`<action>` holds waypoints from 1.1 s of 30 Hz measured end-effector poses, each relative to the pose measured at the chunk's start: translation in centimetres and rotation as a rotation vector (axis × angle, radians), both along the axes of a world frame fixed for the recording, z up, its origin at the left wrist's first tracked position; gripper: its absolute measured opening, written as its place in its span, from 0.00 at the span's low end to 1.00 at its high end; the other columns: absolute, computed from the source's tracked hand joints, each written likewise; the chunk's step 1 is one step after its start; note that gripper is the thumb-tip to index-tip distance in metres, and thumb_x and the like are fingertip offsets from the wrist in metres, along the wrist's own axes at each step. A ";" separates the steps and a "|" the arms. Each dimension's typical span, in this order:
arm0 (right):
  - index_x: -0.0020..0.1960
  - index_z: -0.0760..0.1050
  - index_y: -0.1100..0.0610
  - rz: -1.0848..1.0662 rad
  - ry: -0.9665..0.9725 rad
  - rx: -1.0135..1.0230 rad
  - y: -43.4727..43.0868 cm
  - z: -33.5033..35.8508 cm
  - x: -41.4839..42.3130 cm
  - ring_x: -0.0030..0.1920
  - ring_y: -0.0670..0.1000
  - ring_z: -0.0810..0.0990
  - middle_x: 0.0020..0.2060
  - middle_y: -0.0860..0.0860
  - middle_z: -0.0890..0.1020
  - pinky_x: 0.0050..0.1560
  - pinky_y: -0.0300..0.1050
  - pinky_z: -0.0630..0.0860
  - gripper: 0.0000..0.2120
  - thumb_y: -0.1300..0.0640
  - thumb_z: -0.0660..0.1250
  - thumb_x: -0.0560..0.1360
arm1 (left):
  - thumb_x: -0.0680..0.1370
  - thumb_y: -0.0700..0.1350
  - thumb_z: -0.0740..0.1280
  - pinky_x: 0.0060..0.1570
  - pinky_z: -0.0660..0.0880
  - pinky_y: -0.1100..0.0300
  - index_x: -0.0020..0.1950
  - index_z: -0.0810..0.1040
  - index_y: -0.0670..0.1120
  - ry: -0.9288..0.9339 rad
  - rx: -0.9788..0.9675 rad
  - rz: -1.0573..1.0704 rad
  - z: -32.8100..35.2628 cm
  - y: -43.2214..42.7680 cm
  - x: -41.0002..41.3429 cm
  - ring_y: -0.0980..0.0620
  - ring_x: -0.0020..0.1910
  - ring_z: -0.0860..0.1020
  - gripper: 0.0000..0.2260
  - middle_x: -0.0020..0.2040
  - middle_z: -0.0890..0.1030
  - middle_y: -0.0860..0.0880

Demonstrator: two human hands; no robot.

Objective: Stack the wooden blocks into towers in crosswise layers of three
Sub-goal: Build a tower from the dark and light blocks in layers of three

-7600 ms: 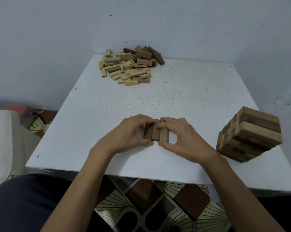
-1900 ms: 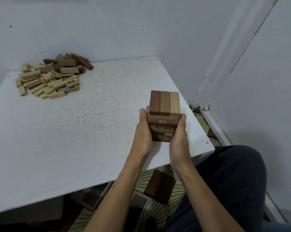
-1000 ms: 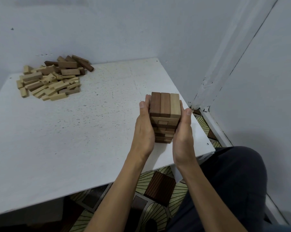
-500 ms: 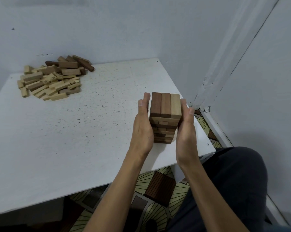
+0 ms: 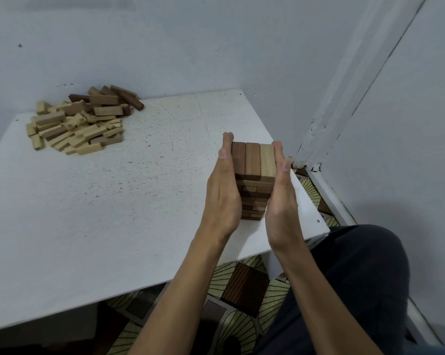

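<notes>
A white, speckled table (image 5: pixel 114 213) fills the corner of a pale grey-blue room, its far edge against the wall (image 5: pixel 190 47); my left hand (image 5: pixel 224 198) and my right hand (image 5: pixel 280 201) are both up at its near right part, flat and upright, fingers straight and together, palms facing each other; between them stands the tower (image 5: pixel 253 162) of wooden blocks, and each palm lies along one side of it, the left on the left side, the right on the right side, neither curled round anything; whether the palms press hard or only touch I cannot tell; my fingertips reach just past the top layer, which is three blocks side by side running away from me, two reddish-brown and the right one paler; below it the layers show their ends and sides in turn, crosswise, down to the table; the tower is upright and stands close to the table's right edge; well apart from it, at the far left by the wall, lies the pile of loose blocks (image 5: pixel 80 124), mostly pale ones with darker ones at the back; under the table edge a patterned floor (image 5: pixel 241 283) shows, and at my right my dark trouser leg (image 5: pixel 357 278).
</notes>
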State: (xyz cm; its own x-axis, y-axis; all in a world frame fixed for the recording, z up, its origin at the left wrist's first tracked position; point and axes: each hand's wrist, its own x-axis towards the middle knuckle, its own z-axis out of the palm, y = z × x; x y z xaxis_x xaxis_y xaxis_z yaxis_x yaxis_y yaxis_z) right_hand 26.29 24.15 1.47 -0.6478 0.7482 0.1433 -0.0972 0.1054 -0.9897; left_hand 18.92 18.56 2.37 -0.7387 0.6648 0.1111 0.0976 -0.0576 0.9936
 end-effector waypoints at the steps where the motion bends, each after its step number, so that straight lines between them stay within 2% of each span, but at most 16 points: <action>1: 0.81 0.48 0.49 0.000 -0.002 -0.003 -0.1 0.0 0.0 0.77 0.37 0.52 0.80 0.42 0.54 0.79 0.47 0.51 0.37 0.32 0.43 0.77 | 0.79 0.62 0.41 0.77 0.55 0.59 0.80 0.57 0.54 0.004 -0.003 0.000 -0.1 0.0 0.0 0.65 0.76 0.57 0.30 0.79 0.60 0.59; 3: 0.81 0.48 0.49 -0.002 -0.003 0.000 -0.2 0.1 0.0 0.77 0.36 0.52 0.80 0.42 0.54 0.79 0.47 0.51 0.36 0.32 0.43 0.78 | 0.80 0.62 0.41 0.78 0.55 0.58 0.80 0.56 0.54 0.007 0.001 -0.002 -0.1 0.0 0.0 0.65 0.76 0.57 0.30 0.79 0.59 0.59; 6: 0.81 0.48 0.48 0.010 0.004 0.003 -0.1 0.0 0.0 0.78 0.39 0.53 0.80 0.43 0.54 0.79 0.49 0.53 0.43 0.25 0.46 0.74 | 0.81 0.62 0.41 0.78 0.55 0.57 0.80 0.56 0.53 0.009 0.004 0.001 -0.2 0.0 -0.1 0.64 0.76 0.57 0.30 0.79 0.60 0.59; 9: 0.81 0.48 0.48 0.008 0.003 -0.004 -0.1 -0.1 0.0 0.77 0.38 0.52 0.79 0.42 0.54 0.79 0.49 0.52 0.40 0.29 0.45 0.76 | 0.82 0.61 0.41 0.77 0.55 0.58 0.81 0.56 0.52 0.013 0.006 -0.001 -0.2 -0.1 0.0 0.64 0.76 0.57 0.29 0.79 0.59 0.59; 13: 0.81 0.48 0.49 -0.011 0.001 0.010 -0.3 -0.1 0.0 0.76 0.33 0.51 0.79 0.40 0.53 0.77 0.37 0.51 0.33 0.37 0.43 0.79 | 0.81 0.61 0.41 0.77 0.54 0.59 0.81 0.56 0.52 0.014 0.006 -0.013 -0.1 -0.1 0.0 0.66 0.76 0.57 0.29 0.79 0.59 0.59; 15: 0.81 0.48 0.49 -0.005 0.005 0.019 -0.1 -0.1 0.3 0.76 0.34 0.52 0.79 0.41 0.54 0.75 0.32 0.53 0.33 0.37 0.45 0.79 | 0.80 0.63 0.44 0.77 0.54 0.61 0.81 0.55 0.52 0.033 -0.003 -0.030 0.1 -0.2 -0.2 0.66 0.76 0.56 0.31 0.79 0.58 0.58; 17: 0.81 0.49 0.47 0.005 -0.005 0.051 0.6 0.1 0.9 0.75 0.33 0.55 0.79 0.40 0.57 0.71 0.27 0.57 0.33 0.38 0.52 0.79 | 0.79 0.65 0.51 0.75 0.56 0.63 0.81 0.52 0.54 0.068 0.010 -0.059 0.2 -0.6 -0.7 0.66 0.76 0.57 0.32 0.79 0.59 0.59; 19: 0.80 0.50 0.45 0.036 -0.002 0.100 2.0 0.5 1.7 0.75 0.35 0.59 0.77 0.40 0.61 0.71 0.30 0.61 0.37 0.40 0.62 0.77 | 0.75 0.65 0.62 0.75 0.58 0.59 0.81 0.51 0.55 0.118 0.018 -0.119 0.3 -1.2 -2.0 0.65 0.75 0.60 0.38 0.78 0.61 0.59; 21: 0.80 0.49 0.41 0.124 -0.049 0.177 4.0 0.9 2.6 0.75 0.37 0.60 0.76 0.40 0.64 0.74 0.40 0.60 0.44 0.43 0.71 0.72 | 0.70 0.59 0.72 0.76 0.59 0.52 0.81 0.50 0.56 0.189 -0.009 -0.225 0.4 -1.8 -3.9 0.62 0.75 0.62 0.45 0.77 0.64 0.58; 23: 0.79 0.48 0.39 0.246 -0.128 0.236 6.0 1.3 3.2 0.75 0.39 0.61 0.75 0.40 0.65 0.77 0.47 0.58 0.49 0.47 0.76 0.69 | 0.67 0.54 0.78 0.76 0.59 0.49 0.81 0.51 0.58 0.220 -0.047 -0.343 0.7 -2.2 -5.8 0.60 0.75 0.65 0.50 0.76 0.67 0.56; 28: 0.79 0.49 0.37 0.422 -0.190 0.256 8.2 2.3 3.3 0.75 0.42 0.64 0.73 0.42 0.70 0.78 0.50 0.58 0.52 0.53 0.79 0.67 | 0.65 0.53 0.80 0.76 0.61 0.51 0.80 0.50 0.62 0.293 -0.194 -0.501 2.0 -2.0 -8.4 0.61 0.73 0.67 0.52 0.75 0.69 0.56; 33: 0.80 0.48 0.43 0.478 -0.183 0.255 8.0 2.3 2.4 0.72 0.44 0.69 0.70 0.45 0.73 0.77 0.48 0.61 0.53 0.61 0.78 0.68 | 0.66 0.49 0.81 0.76 0.61 0.49 0.80 0.49 0.60 0.335 -0.219 -0.549 2.3 -1.4 -8.4 0.57 0.72 0.69 0.53 0.73 0.71 0.54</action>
